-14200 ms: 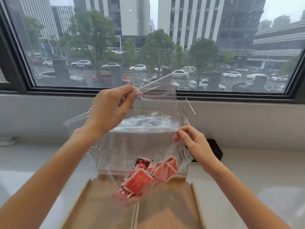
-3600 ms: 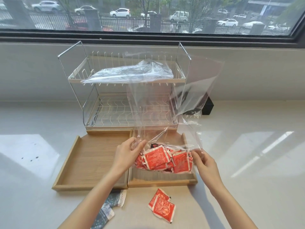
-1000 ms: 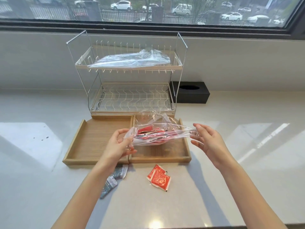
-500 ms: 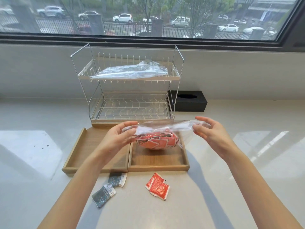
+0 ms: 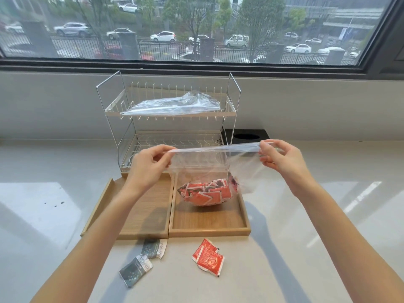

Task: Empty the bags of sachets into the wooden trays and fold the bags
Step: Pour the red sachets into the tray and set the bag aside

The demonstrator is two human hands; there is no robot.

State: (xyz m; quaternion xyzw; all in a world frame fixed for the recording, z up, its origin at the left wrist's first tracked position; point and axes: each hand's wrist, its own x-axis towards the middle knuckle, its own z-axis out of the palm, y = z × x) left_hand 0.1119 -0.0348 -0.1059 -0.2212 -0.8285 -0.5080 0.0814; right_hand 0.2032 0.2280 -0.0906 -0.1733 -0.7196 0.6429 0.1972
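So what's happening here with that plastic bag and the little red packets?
A person is holding a clear plastic bag of red sachets over the right wooden tray, the left hand and right hand each pinching one end of its top edge. The sachets sit bunched in the bag's bottom. The left wooden tray holds nothing visible. A few loose sachets lie on the counter, and another clear bag rests on the wire rack.

Two-tier wire dish rack (image 5: pixel 168 127) at the counter's (image 5: pixel 328 237) back wall, black box with round hole (image 5: pixel 247 137) just right of the rack, window (image 5: pixel 196 29) above the rack, parked cars (image 5: pixel 162 36) and trees beyond.
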